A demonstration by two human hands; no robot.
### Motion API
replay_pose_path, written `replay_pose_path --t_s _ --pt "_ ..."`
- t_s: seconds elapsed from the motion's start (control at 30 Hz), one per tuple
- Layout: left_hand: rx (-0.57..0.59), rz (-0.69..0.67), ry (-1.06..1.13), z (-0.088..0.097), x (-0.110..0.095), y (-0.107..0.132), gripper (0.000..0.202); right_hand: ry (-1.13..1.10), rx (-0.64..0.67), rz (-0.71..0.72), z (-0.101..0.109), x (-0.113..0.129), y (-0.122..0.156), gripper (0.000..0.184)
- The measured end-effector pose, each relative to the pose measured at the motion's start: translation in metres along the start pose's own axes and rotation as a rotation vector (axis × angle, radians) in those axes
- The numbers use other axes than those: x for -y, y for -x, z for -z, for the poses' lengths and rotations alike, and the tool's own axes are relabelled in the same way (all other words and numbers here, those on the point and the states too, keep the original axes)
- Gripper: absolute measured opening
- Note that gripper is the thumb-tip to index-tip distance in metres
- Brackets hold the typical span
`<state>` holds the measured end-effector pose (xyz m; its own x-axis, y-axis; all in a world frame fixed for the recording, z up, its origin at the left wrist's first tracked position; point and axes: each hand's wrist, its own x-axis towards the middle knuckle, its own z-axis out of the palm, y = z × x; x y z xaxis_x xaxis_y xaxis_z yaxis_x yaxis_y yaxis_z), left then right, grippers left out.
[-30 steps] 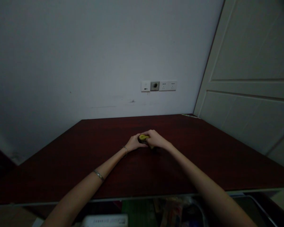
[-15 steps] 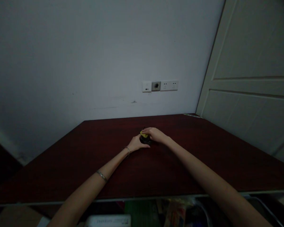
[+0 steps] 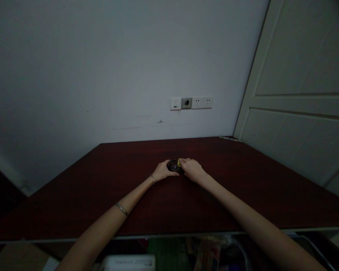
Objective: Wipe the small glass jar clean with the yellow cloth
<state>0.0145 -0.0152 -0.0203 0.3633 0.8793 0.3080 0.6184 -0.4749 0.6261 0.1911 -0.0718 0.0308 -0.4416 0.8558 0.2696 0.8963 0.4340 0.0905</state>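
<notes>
A small, dark, glossy round dish-like object (image 3: 174, 166) stands on the dark red tabletop (image 3: 147, 203); its exact kind is hard to make out in the dim light. My left hand (image 3: 161, 171) curls round its left and near side, thumb along the front, holding it. At its right side, my right hand (image 3: 192, 168) pinches a small yellow sponge-like pad (image 3: 179, 162). The pad is at the object's right rim, and most of it is hidden by my fingers. A bracelet (image 3: 153, 180) circles my left wrist.
Behind the table rises a pale wall with a row of sockets (image 3: 191, 103). A white panelled door (image 3: 296, 101) borders the right side. Below the front edge lie a white box (image 3: 128, 262), a green item (image 3: 167, 254) and packaged things (image 3: 207, 258).
My right hand has moved the yellow pad from over the top of the dark object to its right side, exposing more of the object. My left hand has stayed in place.
</notes>
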Motion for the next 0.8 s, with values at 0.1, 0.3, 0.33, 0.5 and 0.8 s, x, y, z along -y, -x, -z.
replay_pose_path --t_s 0.1,0.3,0.33,0.5,0.8 --pt "0.008 -0.010 -0.002 0.000 0.000 -0.001 0.074 0.029 -0.009 -0.074 -0.001 0.017 0.007 0.031" --pt "0.026 -0.004 0.002 -0.002 0.002 -0.003 0.067 0.102 -0.044 -0.135 -0.007 0.037 0.016 0.034" --pt "0.026 0.000 0.006 -0.002 0.002 -0.003 0.066 0.108 -0.042 -0.124 -0.006 0.039 0.017 0.034" --pt "0.031 0.019 0.003 -0.002 0.001 -0.002 0.060 0.017 -0.036 -0.061 0.005 0.042 0.025 0.040" --pt "0.040 -0.070 0.084 -0.005 0.001 0.004 0.095 -0.659 -0.280 -0.211 0.019 -0.013 0.008 0.033"
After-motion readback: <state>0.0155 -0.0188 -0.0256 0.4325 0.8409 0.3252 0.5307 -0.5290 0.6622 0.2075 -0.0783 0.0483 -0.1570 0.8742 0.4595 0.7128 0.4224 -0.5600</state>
